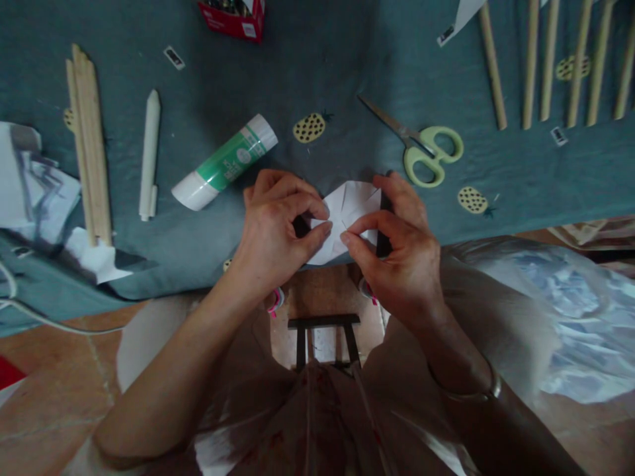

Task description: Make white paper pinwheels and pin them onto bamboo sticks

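Observation:
A small folded piece of white paper point(351, 198) is held between both hands near the table's front edge. My left hand point(282, 221) pinches its left side between thumb and forefinger. Over its middle and right side, my right hand point(404, 244) closes thumb and forefinger on a fold, while its other fingers sit behind the right edge. Just beyond my left hand lies a glue stick point(225, 162) with a green label. Scissors point(419, 145) with light green handles rest open beyond my right hand.
On the left are a white pen point(149, 155), a bundle of wooden sticks point(89, 145) and paper scraps point(49, 192). A red box point(233, 20) stands at the back. Several wooden rods point(548, 63) lie at the right on the green tablecloth point(337, 79).

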